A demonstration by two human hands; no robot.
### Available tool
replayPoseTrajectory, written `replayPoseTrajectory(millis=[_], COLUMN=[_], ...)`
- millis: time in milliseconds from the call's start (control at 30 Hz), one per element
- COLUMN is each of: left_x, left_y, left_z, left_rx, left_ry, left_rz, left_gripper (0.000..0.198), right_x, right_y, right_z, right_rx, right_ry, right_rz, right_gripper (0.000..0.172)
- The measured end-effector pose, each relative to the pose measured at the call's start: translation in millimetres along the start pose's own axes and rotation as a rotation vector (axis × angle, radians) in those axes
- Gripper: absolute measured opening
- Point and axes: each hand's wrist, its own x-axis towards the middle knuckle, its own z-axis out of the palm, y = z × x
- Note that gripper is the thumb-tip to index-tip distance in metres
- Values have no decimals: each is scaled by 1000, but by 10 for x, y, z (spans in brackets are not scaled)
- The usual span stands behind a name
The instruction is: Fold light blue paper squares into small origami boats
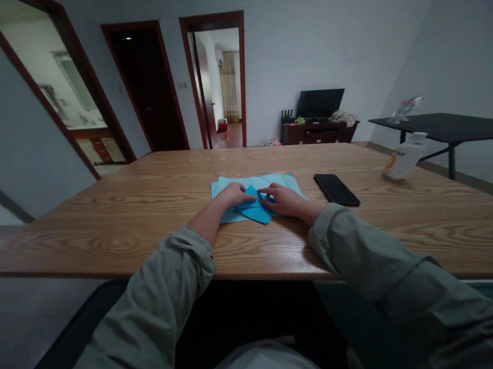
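A piece of folded bright blue paper (255, 211) lies on pale blue sheets (291, 181) near the middle of the table's front part. One corner of the folded paper points towards me. My left hand (232, 194) grips its left side, thumb stretched over the top fold. On the other side, my right hand (282, 198) pinches the paper's right edge, with the index finger reaching to the upper fold. The fingertips of both hands are close together, and parts of the folded paper are hidden under them.
A black smartphone (336, 189) lies right of my right hand on the wooden table (146, 215). Farther right stands a white bottle (405, 158). Beyond are a black folding table (459, 125) and a television (320, 103) on a dark cabinet (319, 132).
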Motion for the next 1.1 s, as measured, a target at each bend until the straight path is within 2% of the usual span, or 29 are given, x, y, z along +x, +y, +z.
replayPoseTrajectory(millis=[100, 200, 333, 500, 567, 667, 700, 767, 833, 933, 1100], left_x=[-50, -96, -128, -161, -151, -95, -71, -34, -21, -44, -109], left_y=[34, 76, 119, 169, 173, 148, 136, 118, 119, 156, 229], left_z=[-3, -29, -63, -55, -60, -95, -110, -138, -154, -152, -130], left_rx=[-249, -445, -554, -662, -692, -748, -766, -805, -857, -909, -915], left_ry=[-24, -24, -4, -117, -44, 214, 309, 443, 489, 474, 408], left_rz=[103, 185, 234, 300, 277, 245, 235, 219, 220, 248, 285], left_gripper=[38, 38, 43, 47, 48, 47, 46, 45, 45, 46, 47], right_x=[7, 20, 32, 43, 41, 29, 26, 25, 36, 68, 95], right_y=[8, 3, -19, -22, -19, -26, -35, -69, -123, -221, -363], right_z=[-32, -96, -182, -230, -259, -319, -334, -344, -320, -253, -238], right_rx=[80, 276, 502, 576, 553, 491, 488, 551, 701, 951, 1192], right_ry=[67, 130, 175, 244, 362, 619, 662, 624, 466, 271, 202], right_rz=[19, 70, 104, 85, 124, 204, 215, 230, 264, 338, 427], right_gripper=[51, 47, 37, 33, 37, 38, 36, 29, 28, 31, 38])
